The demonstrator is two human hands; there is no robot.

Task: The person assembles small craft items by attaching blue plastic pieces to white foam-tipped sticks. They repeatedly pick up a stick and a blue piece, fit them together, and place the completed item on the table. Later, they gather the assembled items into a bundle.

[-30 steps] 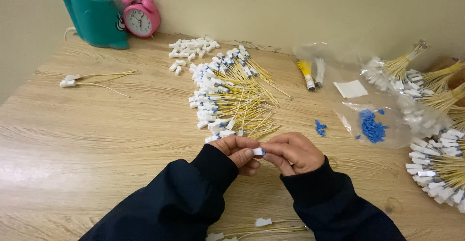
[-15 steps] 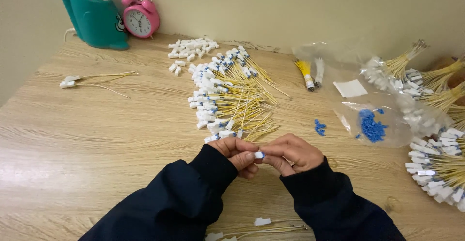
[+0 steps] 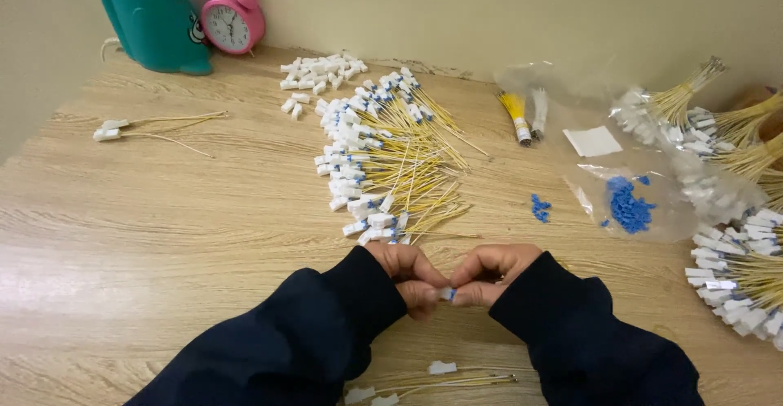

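On grainy wood table [image 3: 163,235], hands [image 3: 449,275] pinch small white connector [image 3: 445,293].

Single head-worn view, looking down and forward over a wooden table [image 3: 163,235] from close above. Both hands low in the centre of frame, left hand [image 3: 412,271] and right hand [image 3: 489,274] meeting fingertip to fingertip. Beyond the grip, a wide reach of tabletop up to the back wall [image 3: 489,6]. Below it, only dark sleeves.
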